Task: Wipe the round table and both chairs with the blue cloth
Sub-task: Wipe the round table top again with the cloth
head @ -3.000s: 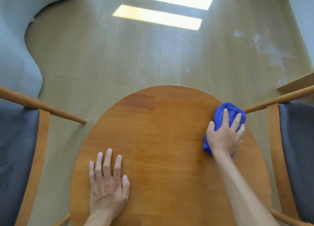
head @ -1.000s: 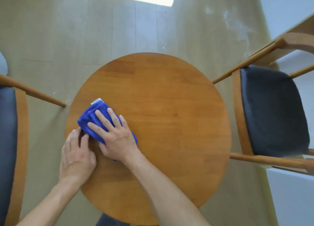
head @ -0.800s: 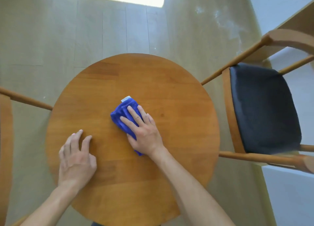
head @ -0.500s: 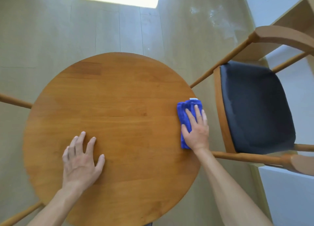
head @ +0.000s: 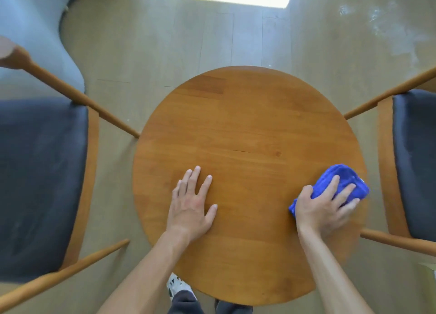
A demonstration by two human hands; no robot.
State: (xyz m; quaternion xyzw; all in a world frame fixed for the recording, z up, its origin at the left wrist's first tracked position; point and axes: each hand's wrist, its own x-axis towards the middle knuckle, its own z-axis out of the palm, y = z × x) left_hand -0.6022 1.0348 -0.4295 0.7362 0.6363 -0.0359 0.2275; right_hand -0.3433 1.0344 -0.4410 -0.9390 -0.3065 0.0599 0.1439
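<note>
One blue cloth (head: 339, 184) bunched at right edge of round table (head: 247, 129), pressed under right hand (head: 325, 205), fingers spread over it. Left hand (head: 191, 207) flat on tabletop, fingers straight, well apart. Two dark-seated chairs: left chair (head: 40, 184), right chair (head: 417, 160).

One round table (head: 247, 124), two chairs (head: 42, 184) (head: 415, 160) — one blue cloth (head: 339, 181), two hands (head: 188, 207) (head: 323, 207).
</note>
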